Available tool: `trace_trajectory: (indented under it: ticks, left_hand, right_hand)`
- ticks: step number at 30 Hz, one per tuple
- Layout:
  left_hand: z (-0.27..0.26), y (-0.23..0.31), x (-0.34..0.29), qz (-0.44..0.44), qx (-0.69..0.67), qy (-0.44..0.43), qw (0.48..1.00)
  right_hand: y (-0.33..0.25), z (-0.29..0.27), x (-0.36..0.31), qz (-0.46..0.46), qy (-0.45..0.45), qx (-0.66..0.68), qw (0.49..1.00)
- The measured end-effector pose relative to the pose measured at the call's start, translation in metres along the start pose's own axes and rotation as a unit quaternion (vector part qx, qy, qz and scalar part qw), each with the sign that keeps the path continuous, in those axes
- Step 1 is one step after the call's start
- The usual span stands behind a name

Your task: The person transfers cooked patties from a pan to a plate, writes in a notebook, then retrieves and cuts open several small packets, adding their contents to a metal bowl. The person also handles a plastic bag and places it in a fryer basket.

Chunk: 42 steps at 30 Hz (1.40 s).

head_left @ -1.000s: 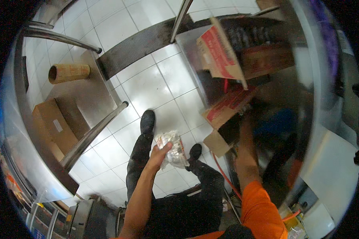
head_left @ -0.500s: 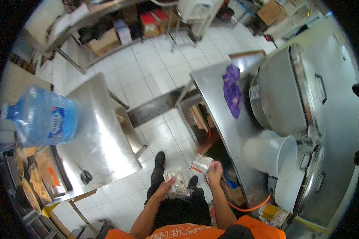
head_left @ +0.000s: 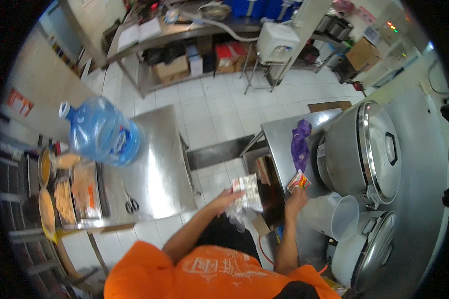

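The person's left hand [head_left: 227,200] grips a clear plastic bag of small white packets [head_left: 247,192], held to the left of the translucent white bucket [head_left: 329,214] and well apart from it. That hand closes on the bag's left edge; its fingers underneath are hidden. The packed part of the bag has its long axis running roughly away from the orange shirt [head_left: 204,264], the squared end pointing outward, while a loose clear tail hangs back toward the shirt. The right hand [head_left: 297,197], just left of the bucket, pinches a red, white and yellow sachet [head_left: 299,180] at its near edge. The sachet is tilted, one corner pointing away from the shirt; with fingers over part of it, its long axis cannot be told, nor whether it touches the steel table [head_left: 284,144] under the bucket. A crumpled purple bundle [head_left: 301,144] lies beyond the bucket, lengthwise away from the shirt, with a large lidded pot [head_left: 344,154] beside it. Well left of the bucket, black-handled scissors [head_left: 131,204] lie near a blue water bottle [head_left: 105,132].
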<state>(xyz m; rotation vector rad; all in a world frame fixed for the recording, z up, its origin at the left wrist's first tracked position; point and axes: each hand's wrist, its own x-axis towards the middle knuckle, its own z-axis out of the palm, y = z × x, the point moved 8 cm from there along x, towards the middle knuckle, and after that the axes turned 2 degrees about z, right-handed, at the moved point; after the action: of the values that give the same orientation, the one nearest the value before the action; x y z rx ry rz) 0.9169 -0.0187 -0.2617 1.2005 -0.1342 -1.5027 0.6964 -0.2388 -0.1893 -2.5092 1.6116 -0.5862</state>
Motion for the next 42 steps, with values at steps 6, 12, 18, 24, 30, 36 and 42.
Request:
trace_trajectory:
  ticks: [6,12,18,24,30,36,42]
  left_hand:
    - [0.049,0.005,0.045,0.046,0.022,-0.051,0.997]
    - [0.053,-0.016,0.046,0.011,0.212,-0.093,0.973]
    - [-0.031,-0.075,-0.044,-0.025,0.423,-0.210,0.881]
    - [-0.066,-0.056,-0.144,0.202,0.448,-0.110,0.864]
    - [-0.093,-0.017,-0.253,0.099,0.082,-0.122,0.984]
    - [-0.157,-0.017,-0.332,0.179,0.147,0.111,0.966]
    - [-0.222,-0.021,-0.394,0.162,0.188,0.388,0.887]
  right_hand:
    - [-0.057,0.028,-0.025,0.105,-0.174,0.498,0.843]
    - [-0.018,0.056,0.004,0.263,-0.085,0.534,0.799]
    - [0.022,0.073,0.090,0.129,0.059,0.307,0.941]
    - [-0.061,0.035,0.065,-0.037,0.162,-0.020,0.986]
    - [-0.295,0.146,-0.101,-0.138,-0.353,0.381,0.843]
    - [-0.568,0.202,-0.345,-0.378,-0.498,0.253,0.738]
    - [-0.640,0.222,-0.397,-0.410,-0.390,0.095,0.819]
